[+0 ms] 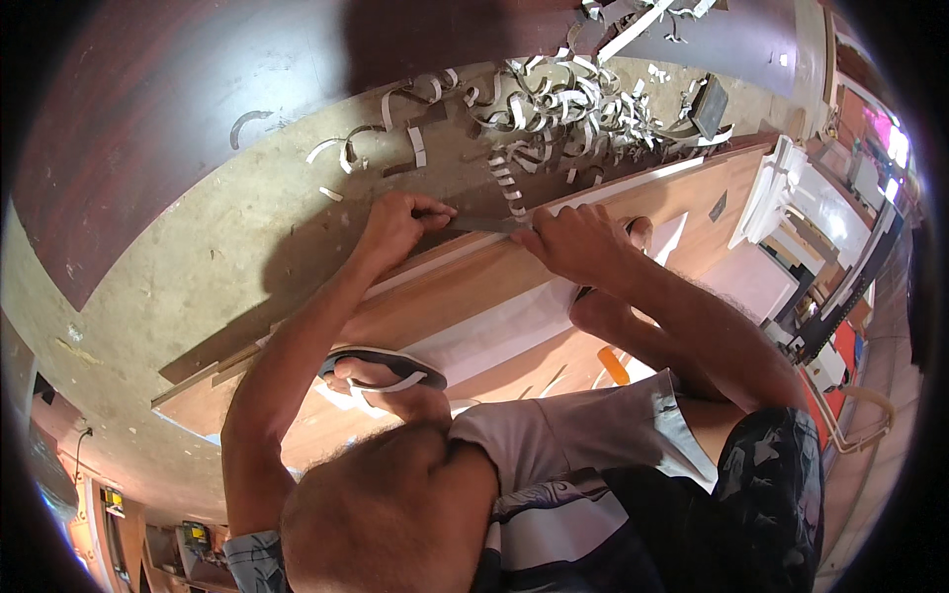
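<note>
My left hand (397, 230) pinches the tip of a narrow, flat metal blade (479, 224). The blade's other end is in my right hand (581, 243), whose fingers wrap round it and hide any handle. Between the hands, the blade lies across the pale long edge of a wooden board (514, 286). A striped, curled strip (507, 185) stands up just beyond the blade and may be a shaving. It is too unclear to tell whether it joins the edge.
Curled shavings (583, 111) pile up on the floor beyond the board, near a dark block (709, 106). A large dark brown panel (188, 128) lies at the far left. My sandalled foot (371, 374) rests close behind the board, near an orange object (613, 366).
</note>
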The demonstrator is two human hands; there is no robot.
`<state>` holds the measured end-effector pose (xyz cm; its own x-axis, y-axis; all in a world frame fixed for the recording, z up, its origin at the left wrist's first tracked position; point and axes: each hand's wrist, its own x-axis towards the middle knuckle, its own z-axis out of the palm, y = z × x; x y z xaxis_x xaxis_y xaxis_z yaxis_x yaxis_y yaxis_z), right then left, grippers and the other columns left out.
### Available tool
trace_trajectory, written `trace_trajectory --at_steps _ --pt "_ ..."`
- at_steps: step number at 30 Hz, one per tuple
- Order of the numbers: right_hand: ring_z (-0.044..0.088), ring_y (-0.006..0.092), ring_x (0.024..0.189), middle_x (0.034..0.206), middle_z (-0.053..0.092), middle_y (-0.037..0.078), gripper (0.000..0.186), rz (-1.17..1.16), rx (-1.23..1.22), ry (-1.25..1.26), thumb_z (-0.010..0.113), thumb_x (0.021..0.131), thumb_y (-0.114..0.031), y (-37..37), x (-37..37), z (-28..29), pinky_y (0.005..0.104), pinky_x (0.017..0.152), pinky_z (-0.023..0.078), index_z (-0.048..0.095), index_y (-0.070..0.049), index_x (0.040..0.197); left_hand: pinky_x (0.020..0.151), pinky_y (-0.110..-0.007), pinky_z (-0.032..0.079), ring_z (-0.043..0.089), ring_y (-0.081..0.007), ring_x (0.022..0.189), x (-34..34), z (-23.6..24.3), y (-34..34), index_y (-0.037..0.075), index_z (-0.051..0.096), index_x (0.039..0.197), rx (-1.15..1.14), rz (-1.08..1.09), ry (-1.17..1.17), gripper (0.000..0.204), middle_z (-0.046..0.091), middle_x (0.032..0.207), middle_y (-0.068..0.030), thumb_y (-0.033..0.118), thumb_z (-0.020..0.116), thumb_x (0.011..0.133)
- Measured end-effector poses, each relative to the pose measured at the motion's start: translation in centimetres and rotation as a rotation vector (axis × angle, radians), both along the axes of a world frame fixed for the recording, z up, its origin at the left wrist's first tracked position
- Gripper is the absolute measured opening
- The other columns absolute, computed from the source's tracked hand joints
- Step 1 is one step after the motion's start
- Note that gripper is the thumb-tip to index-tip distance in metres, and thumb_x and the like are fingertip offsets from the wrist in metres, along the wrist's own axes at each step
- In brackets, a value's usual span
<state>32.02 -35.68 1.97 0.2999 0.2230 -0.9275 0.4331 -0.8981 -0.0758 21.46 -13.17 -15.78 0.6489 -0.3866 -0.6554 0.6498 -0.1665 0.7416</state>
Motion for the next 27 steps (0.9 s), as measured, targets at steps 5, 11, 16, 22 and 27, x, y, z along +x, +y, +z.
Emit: trace_trajectory --at_steps 5,11,16,22,27 --pt "0.073 0.0503 0.077 0.075 0.072 0.024 0.048 -0.007 0.116 -0.009 0.055 0.111 -0.047 -0.2 -1.1 3.9 0.0635 0.074 0.055 0.066 -0.002 0.1 0.074 -0.03 0.054 0.067 -0.0079 0.08 -0.4 2.6 1.8 0.01 0.085 0.117 -0.131 -0.012 0.073 0.021 0.081 0.09 -0.0073 0.017 0.08 0.097" --pt "0.073 0.0496 0.076 0.076 0.072 0.024 0.045 -0.072 0.045 0.066 0.056 0.111 -0.044 -0.5 -1.6 4.3 0.0634 0.072 0.055 0.066 -0.001 0.101 0.078 -0.029 0.054 0.068 -0.009 0.085 0.1 4.5 2.4 0.008 0.085 0.116 -0.057 -0.117 0.135 0.022 0.081 0.094 -0.0074 0.016 0.082 0.096" --pt "0.077 0.0437 0.086 0.086 0.074 0.02 0.031 0.121 0.028 0.034 0.066 0.104 -0.026 -0.5 1.5 3.6 0.0604 0.08 0.059 0.068 -0.002 0.123 0.079 -0.029 0.055 0.07 -0.01 0.088 1.9 1.7 -1.2 0.007 0.085 0.115 -0.187 0.008 0.011 0.022 0.083 0.101 -0.0073 0.016 0.084 0.094" --pt "0.073 0.0486 0.078 0.078 0.072 0.021 0.039 0.096 0.061 0.054 0.058 0.108 -0.04 -2.7 1.7 6.2 0.0637 0.076 0.054 0.07 -0.003 0.108 0.084 -0.031 0.055 0.069 -0.0091 0.09 2.0 2.5 -2.6 0.003 0.084 0.114 -0.201 -0.053 0.144 0.023 0.084 0.104 -0.0078 0.015 0.082 0.095" --pt "0.072 0.0511 0.073 0.071 0.071 0.024 0.053 0.024 -0.002 -0.004 0.052 0.111 -0.051 -5.9 0.8 2.7 0.0624 0.075 0.055 0.07 -0.002 0.099 0.081 -0.03 0.056 0.071 -0.0104 0.088 2.1 1.7 -3.8 0.005 0.085 0.112 -0.221 0.003 0.075 0.02 0.084 0.102 -0.007 0.015 0.084 0.094"
